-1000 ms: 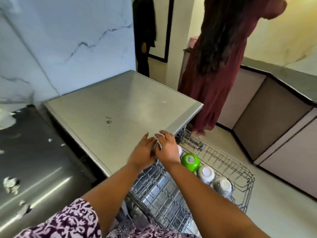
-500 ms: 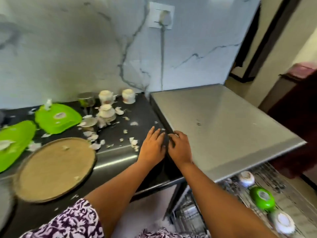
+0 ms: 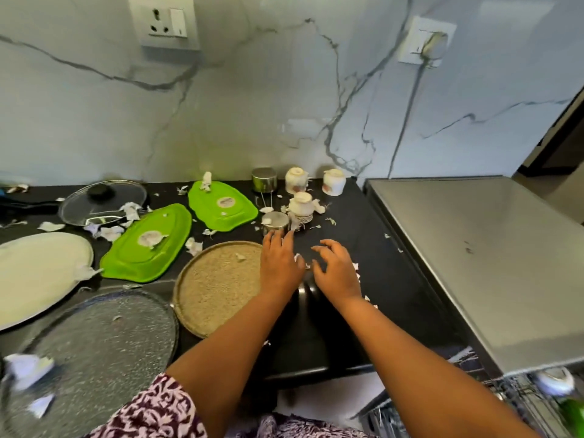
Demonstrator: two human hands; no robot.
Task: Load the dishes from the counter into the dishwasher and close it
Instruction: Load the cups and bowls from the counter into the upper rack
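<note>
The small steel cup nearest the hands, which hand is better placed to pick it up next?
Left, probably. The left hand has straight fingers reaching right up to the small round steel cup. The right hand hovers off to the right, over the black counter.

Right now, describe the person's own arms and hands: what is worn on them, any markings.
Both forearms are bare. The left hand and right hand wear no gloves, and no rings, bangles or watch show. At the left elbow ends a sleeve of pale lilac cloth with a dark maroon floral print; no sleeve shows on the right arm.
</note>
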